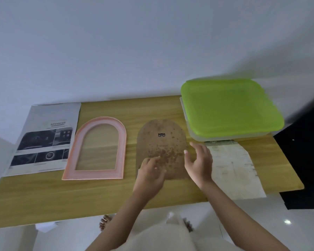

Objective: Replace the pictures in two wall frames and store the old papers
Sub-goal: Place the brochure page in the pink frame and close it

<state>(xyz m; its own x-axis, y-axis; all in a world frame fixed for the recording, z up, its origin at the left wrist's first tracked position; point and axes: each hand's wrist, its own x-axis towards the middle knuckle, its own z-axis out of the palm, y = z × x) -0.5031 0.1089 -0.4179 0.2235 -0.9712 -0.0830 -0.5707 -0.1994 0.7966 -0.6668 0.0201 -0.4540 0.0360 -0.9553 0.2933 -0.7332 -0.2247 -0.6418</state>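
A pink arched frame (96, 149) lies flat on the wooden table (43, 200), and the wood shows through its opening. To its right lies the brown, stained arched backing board (161, 140) with a small metal hanger near its top. My left hand (150, 172) rests on the board's lower left part, fingers curled on it. My right hand (198, 163) hovers at the board's right edge, fingers spread, holding nothing. A pale arched paper (234, 169) lies to the right. A printed sheet with dark photos (43, 140) lies at the far left.
A clear plastic box with a green lid (230, 107) stands at the back right, over the top of the pale paper. A white wall rises behind the table. A black object (304, 160) sits off the table's right end. Feet show below the front edge.
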